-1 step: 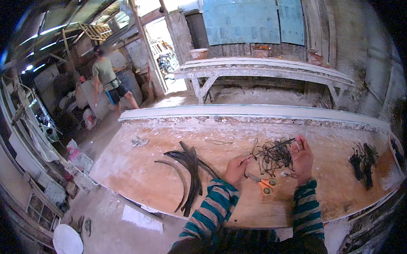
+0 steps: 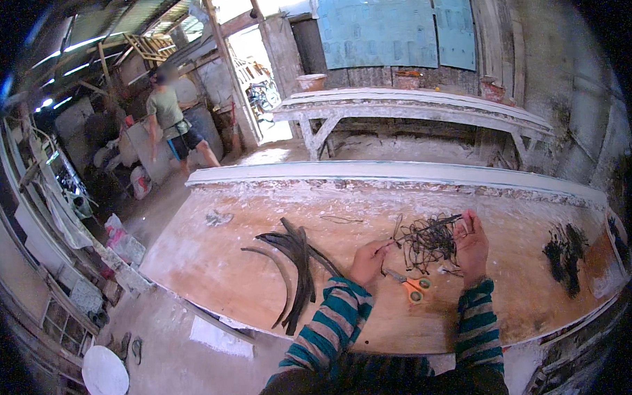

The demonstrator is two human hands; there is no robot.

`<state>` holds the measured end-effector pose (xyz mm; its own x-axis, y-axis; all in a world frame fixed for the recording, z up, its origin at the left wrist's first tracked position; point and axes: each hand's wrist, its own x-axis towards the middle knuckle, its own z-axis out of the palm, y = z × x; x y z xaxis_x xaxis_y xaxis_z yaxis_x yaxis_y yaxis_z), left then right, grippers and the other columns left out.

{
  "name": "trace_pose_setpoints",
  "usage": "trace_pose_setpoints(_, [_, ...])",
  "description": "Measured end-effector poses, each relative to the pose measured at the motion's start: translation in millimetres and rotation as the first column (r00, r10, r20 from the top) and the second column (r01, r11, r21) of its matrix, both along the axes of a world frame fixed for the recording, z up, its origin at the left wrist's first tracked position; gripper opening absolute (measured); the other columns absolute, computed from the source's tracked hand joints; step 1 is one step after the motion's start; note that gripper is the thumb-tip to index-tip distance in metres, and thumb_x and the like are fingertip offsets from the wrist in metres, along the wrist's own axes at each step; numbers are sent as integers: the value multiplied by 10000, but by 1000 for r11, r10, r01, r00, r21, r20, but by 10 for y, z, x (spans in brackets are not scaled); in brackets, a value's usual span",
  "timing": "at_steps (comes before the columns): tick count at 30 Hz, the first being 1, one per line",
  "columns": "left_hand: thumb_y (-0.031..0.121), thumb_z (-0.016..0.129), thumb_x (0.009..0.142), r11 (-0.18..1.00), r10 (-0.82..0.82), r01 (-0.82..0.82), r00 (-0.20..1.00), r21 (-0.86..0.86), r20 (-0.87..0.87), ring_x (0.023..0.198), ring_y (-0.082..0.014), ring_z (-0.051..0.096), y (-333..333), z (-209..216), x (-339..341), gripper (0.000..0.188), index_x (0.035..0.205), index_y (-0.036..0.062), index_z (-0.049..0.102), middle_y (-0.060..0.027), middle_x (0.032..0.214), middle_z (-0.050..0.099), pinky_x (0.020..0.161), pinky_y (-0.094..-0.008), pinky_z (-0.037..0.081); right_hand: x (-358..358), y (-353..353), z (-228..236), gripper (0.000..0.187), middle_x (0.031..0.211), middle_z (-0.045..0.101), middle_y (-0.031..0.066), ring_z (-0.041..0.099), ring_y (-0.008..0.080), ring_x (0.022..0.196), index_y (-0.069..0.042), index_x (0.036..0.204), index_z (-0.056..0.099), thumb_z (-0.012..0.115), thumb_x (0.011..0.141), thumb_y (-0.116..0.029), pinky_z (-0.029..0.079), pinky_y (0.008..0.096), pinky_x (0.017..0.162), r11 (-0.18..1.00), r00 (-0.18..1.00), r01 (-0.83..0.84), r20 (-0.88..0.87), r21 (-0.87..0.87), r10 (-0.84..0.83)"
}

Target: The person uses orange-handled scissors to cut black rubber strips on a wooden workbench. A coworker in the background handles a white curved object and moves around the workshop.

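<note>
The person's left fingers (image 2: 378, 250) pinch a dark strand (image 2: 395, 241); right fingers (image 2: 469, 225) hold a strip (image 2: 448, 221) over tangled cords (image 2: 427, 249).

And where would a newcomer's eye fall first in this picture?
Probably on the orange-handled scissors, lying on the table on the near side of a dark tangle between the left hand and the right hand. Further left lie long black strips. At the back, large blue panels show above a whitish bench.
</note>
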<state>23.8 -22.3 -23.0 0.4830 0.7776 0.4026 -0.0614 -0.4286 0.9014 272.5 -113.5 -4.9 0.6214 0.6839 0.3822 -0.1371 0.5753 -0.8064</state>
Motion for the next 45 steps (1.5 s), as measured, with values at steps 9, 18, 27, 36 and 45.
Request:
trace_pose_setpoints(9, [120,541,878,995,67,-63,996,71,-52,807,-174,572,245,-115,16,206,1013,-15,618,-110,863,626,749,-281,448,73,-33,87,417,1281,462,61,462,186,1102,-44,1312,393,482,933,-193,408,315,923,969,922,245,321,-45,-218])
trace_pose_setpoints(18, [64,540,845,964,202,-169,967,204,-153,826,-251,595,163,-43,-77,209,1031,6,614,-148,899,620,765,-311,459,51,-57,173,364,1208,501,-23,550,107,896,-105,1294,426,454,937,-171,479,266,781,977,936,-71,-324,200,134])
trace_pose_setpoints(27, [95,559,874,979,58,-50,998,-199,34,672,-107,546,159,71,-3,181,1005,-16,616,-55,758,625,642,-241,453,-293,125,-6,388,1071,569,69,552,148,938,-23,1233,446,562,870,-98,473,244,768,937,920,-350,-188,-5,342])
trace_pose_setpoints(36, [200,605,871,861,-118,196,975,-470,190,600,-42,477,-73,224,79,197,939,17,636,31,716,575,542,-193,383,-923,41,50,135,841,619,61,582,128,768,5,972,558,571,843,-32,475,256,694,852,904,-346,102,-393,414])
trace_pose_setpoints(45, [207,624,858,816,-127,251,957,-520,261,601,-31,481,-91,92,122,163,849,45,629,46,700,548,542,-171,398,-1002,-52,195,47,791,601,6,536,72,743,-12,855,600,617,822,-41,429,217,674,861,903,-250,215,-443,373])
